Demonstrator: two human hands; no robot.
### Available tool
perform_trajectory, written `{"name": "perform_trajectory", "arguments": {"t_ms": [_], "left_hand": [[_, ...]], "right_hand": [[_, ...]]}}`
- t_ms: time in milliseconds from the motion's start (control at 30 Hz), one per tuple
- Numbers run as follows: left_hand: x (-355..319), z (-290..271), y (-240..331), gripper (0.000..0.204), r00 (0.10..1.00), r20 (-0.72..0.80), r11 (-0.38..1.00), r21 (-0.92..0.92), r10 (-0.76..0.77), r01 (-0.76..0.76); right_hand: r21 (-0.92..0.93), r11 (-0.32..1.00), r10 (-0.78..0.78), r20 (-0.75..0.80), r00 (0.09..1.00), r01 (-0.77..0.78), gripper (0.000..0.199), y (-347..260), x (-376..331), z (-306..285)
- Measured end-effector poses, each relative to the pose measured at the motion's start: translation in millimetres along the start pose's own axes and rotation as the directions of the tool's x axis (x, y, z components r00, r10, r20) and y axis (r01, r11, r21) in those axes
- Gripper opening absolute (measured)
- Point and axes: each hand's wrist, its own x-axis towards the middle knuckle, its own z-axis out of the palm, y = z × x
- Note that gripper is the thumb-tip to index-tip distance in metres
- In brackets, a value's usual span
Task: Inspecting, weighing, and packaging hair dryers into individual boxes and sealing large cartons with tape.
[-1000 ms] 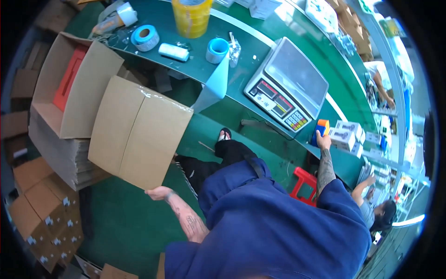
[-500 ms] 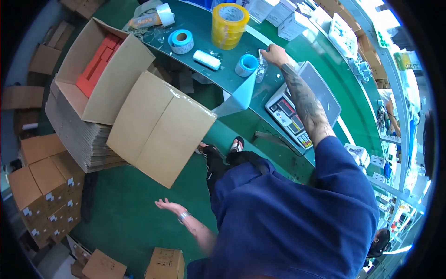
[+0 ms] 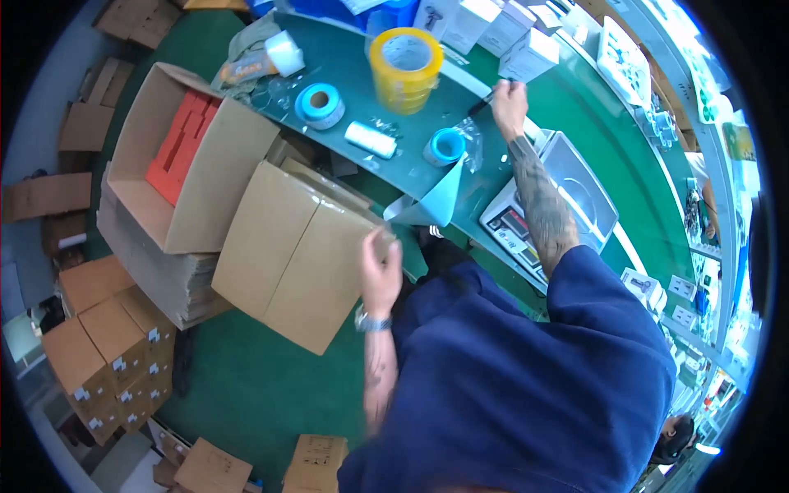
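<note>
My right hand (image 3: 511, 111) is over the green bench, fingers closed around a slim dark object (image 3: 480, 106), pen-like in shape; its kind is unclear. Below it, crumpled clear plastic (image 3: 472, 140) lies beside a light-blue label roll (image 3: 445, 146), whose loose strip (image 3: 436, 200) hangs over the bench edge. My left hand (image 3: 380, 275), with a metal-banded watch (image 3: 372, 320) on the wrist, is raised at the right side of a closed brown carton (image 3: 288, 255). Its fingers are loosely curled and apart, with nothing seen in them; whether they touch the carton I cannot tell.
An open carton (image 3: 222, 185) with red boxes (image 3: 185, 135) sits on stacked flat cardboard (image 3: 156, 263). Yellow tape rolls (image 3: 404, 74), another blue roll (image 3: 320, 107), a white roll (image 3: 370, 140) and a scale (image 3: 575, 185) occupy the bench. Cartons (image 3: 107, 329) are piled at left.
My left hand has risen and moved right, up to the carton's side. My right hand has shifted right, away from the clear plastic, with a dark slim object now at its fingers.
</note>
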Motion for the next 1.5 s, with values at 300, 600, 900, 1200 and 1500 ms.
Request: {"name": "perform_trajectory", "arguments": {"t_ms": [300,600,900,1200,1500], "left_hand": [[104.9,125.0,48.7,0.028,0.931,0.366,0.811,0.544,0.001,-0.215],[95.4,114.2,30.7,0.012,0.944,0.277,0.951,0.196,0.182,-0.241],[93.1,122.8,12.5,0.016,0.968,0.225,0.984,0.111,0.111,-0.139],[99.6,125.3,0.5,0.016,0.981,0.195,0.988,0.151,-0.014,-0.016],[104.3,125.9,-5.8,0.024,0.991,0.11,0.978,0.202,-0.082,0.059]], "right_hand": [[0.553,0.825,-0.098,0.339,0.936,-0.114,0.018,-40.7,-111.8,-114.4],[0.084,0.925,-0.353,0.547,0.759,0.369,0.031,-31.4,-155.9,-73.5],[-0.015,0.792,-0.48,0.602,0.638,0.611,0.018,-25.1,-146.4,-65.7],[0.131,0.836,-0.498,0.589,0.636,0.533,0.016,-15.5,-122.0,-67.4],[-0.139,0.989,0.037,0.582,0.813,0.054,0.032,-51.3,-73.1,-125.0]]}}
